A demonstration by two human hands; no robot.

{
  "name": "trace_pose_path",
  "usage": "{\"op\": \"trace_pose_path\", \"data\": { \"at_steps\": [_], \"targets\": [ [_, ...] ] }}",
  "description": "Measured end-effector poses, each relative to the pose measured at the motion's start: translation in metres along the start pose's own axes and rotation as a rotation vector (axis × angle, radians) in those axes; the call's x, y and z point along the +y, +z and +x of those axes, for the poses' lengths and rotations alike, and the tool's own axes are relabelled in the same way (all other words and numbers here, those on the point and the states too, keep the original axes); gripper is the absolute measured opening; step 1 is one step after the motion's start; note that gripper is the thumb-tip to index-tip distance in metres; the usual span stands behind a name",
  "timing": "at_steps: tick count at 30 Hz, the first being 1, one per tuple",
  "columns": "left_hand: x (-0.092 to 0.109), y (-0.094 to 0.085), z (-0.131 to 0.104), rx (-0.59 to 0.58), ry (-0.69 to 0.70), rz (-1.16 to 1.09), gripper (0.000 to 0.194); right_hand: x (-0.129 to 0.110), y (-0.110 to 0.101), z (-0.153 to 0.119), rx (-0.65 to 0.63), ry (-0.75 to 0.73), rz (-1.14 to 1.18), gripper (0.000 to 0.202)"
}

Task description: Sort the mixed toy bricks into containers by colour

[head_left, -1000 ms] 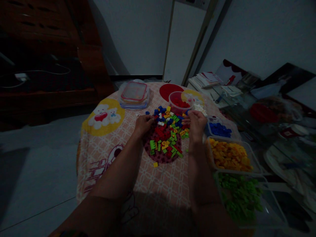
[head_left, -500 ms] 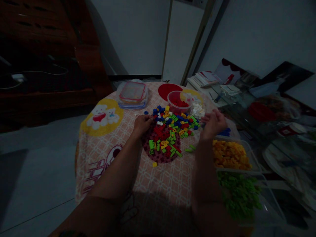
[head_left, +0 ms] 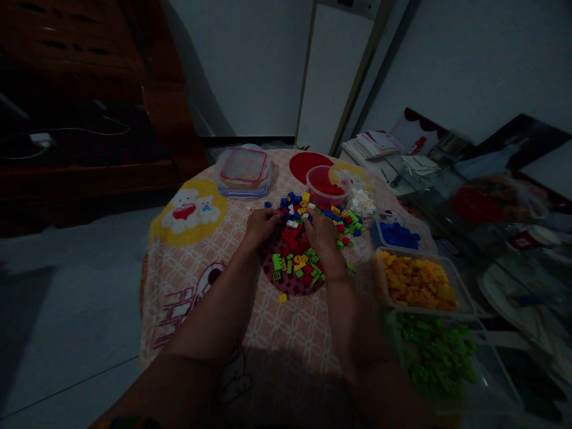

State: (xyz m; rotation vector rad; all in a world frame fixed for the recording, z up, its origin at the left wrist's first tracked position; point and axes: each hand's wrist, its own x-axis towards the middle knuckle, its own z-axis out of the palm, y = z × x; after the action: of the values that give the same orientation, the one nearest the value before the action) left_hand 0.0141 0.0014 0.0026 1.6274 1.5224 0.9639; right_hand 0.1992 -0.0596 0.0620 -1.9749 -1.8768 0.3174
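Observation:
A mixed pile of toy building bricks (head_left: 292,238) in red, green, yellow, blue and white lies in the middle of the round table. At the pile's left edge is my left hand (head_left: 260,227), its fingers bent and pressed together; whatever they hold is too dark to make out. My right hand (head_left: 320,232) reaches over the pile's middle with fingertips drawn together among the bricks, close to a white brick (head_left: 292,224). What lies between those fingertips is hidden. One yellow brick (head_left: 283,298) sits apart at the near side.
Along the right stand clear boxes of blue bricks (head_left: 400,236), yellow bricks (head_left: 417,281) and green bricks (head_left: 435,351). Behind the pile are a round tub of red bricks (head_left: 326,186) and white bricks (head_left: 361,202). Stacked lidded containers (head_left: 243,173) stand at back left.
My right hand has moved left, from beside the blue-brick box to the middle of the pile. The blue-brick box is now uncovered to view. My left hand stays at the pile's left edge.

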Motion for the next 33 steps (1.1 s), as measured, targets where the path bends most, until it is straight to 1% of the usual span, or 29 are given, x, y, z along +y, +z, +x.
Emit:
{"op": "trace_pose_path", "data": {
  "at_steps": [3, 8, 11, 15, 18, 22, 25, 28, 30, 33],
  "targets": [
    [0.000, 0.000, -0.001, 0.007, -0.002, -0.006, 0.028, -0.003, 0.003, -0.001, -0.065, 0.013, -0.131, 0.048],
    [0.001, 0.001, -0.002, 0.000, -0.007, -0.008, 0.031, -0.003, 0.008, 0.001, -0.055, 0.005, -0.155, 0.039],
    [0.001, 0.000, -0.002, 0.001, -0.005, 0.003, 0.031, -0.002, 0.010, 0.001, -0.010, 0.005, -0.104, 0.032],
    [0.001, 0.001, -0.002, 0.006, -0.011, -0.009, 0.033, 0.006, 0.006, 0.008, 0.077, 0.014, 0.083, 0.019],
    [0.000, 0.003, -0.001, 0.001, -0.033, -0.034, 0.033, 0.019, -0.001, 0.016, 0.178, 0.047, 0.301, 0.013],
    [-0.001, 0.003, -0.002, 0.004, -0.029, -0.037, 0.030, 0.043, -0.013, 0.021, 0.360, 0.191, 0.667, 0.016],
    [-0.001, 0.003, -0.002, 0.011, -0.027, -0.034, 0.028, 0.060, -0.020, 0.023, 0.559, 0.276, 0.853, 0.021],
    [-0.001, 0.003, -0.002, 0.010, -0.030, -0.030, 0.027, 0.075, -0.024, 0.029, 0.760, 0.301, 0.971, 0.025],
    [-0.002, 0.003, -0.002, 0.016, -0.025, -0.033, 0.028, 0.083, -0.025, 0.034, 0.830, 0.310, 1.032, 0.029],
    [-0.003, 0.005, -0.001, 0.016, -0.026, -0.037, 0.029, 0.089, -0.025, 0.038, 0.837, 0.318, 1.054, 0.034]
  ]
}}
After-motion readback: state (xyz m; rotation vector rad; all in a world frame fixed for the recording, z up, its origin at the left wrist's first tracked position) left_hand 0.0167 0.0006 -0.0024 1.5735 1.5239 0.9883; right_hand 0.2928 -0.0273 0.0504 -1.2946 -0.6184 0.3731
